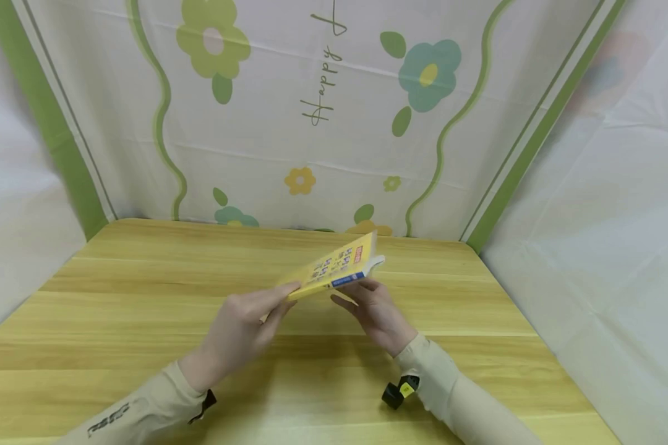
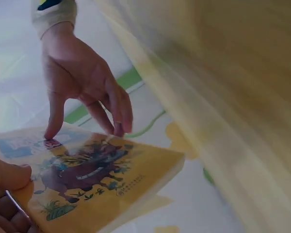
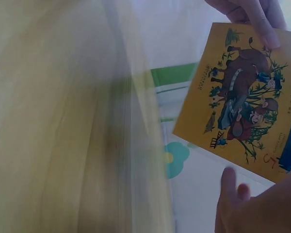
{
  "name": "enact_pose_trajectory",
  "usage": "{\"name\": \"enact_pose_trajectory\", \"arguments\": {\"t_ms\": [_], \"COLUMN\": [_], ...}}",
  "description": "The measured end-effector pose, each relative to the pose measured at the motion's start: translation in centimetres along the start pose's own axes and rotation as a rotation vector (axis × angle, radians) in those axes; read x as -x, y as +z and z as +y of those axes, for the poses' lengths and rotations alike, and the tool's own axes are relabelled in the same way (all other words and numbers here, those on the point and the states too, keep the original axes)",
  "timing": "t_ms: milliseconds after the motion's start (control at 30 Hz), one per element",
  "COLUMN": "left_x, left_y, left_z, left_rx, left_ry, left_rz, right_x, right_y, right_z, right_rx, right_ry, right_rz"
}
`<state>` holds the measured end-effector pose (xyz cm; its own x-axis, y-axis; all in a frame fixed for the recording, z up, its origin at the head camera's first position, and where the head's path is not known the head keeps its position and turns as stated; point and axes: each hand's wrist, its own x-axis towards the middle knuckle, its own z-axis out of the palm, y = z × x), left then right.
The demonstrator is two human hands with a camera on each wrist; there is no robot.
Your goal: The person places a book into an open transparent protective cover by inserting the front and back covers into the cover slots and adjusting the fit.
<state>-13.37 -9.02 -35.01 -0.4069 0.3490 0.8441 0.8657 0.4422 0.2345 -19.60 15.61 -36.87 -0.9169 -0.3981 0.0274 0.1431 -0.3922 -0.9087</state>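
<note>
A yellow paperback book (image 1: 334, 266) is held tilted above the table. Its cover, with a drawing of a brown ox and figures among bamboo, shows in the right wrist view (image 3: 242, 97). My left hand (image 1: 245, 327) grips the book at one edge, thumb on one face and fingers on the other. My right hand (image 1: 378, 312) is at the opposite end, by the blue part of the spine, fingers loosely spread and partly hidden behind the book. In the left wrist view the thumb of the right hand (image 2: 82, 73) overlaps the cover, its other fingers extended past the edge.
The wood-grain table (image 1: 289, 395) spreads under both hands. Behind it hangs a white cloth (image 1: 312, 142) with flowers, green bands and lettering; white sheeting (image 1: 607, 235) closes off the right side. A black device (image 1: 399, 392) is strapped at the right wrist.
</note>
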Motion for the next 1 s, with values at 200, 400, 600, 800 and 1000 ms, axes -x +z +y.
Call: {"name": "enact_pose_trajectory", "arguments": {"t_ms": [200, 400, 600, 800, 1000], "left_x": [0.0, 0.2, 0.1, 0.0, -0.1], "left_y": [0.3, 0.0, -0.4, -0.6, -0.5], "left_z": [-0.7, -1.0, -1.1, -1.1, -1.3], "left_rx": [0.327, 0.392, 0.500, 0.583, 0.670], "left_ry": [-0.204, -0.379, -0.578, -0.707, -0.833], "left_rz": [0.024, 0.006, -0.033, -0.029, 0.034], "right_x": [-0.3, -0.1, 0.1, 0.1, -0.1], "right_y": [0.1, 0.4, 0.6, 0.7, 0.5], "right_z": [-0.2, -0.6, -0.8, -0.9, -1.1], "right_rx": [0.035, -0.034, -0.074, -0.078, 0.015], "right_ry": [-0.062, -0.033, 0.037, 0.053, 0.043], "right_rz": [0.070, 0.039, 0.002, 0.029, 0.051]}}
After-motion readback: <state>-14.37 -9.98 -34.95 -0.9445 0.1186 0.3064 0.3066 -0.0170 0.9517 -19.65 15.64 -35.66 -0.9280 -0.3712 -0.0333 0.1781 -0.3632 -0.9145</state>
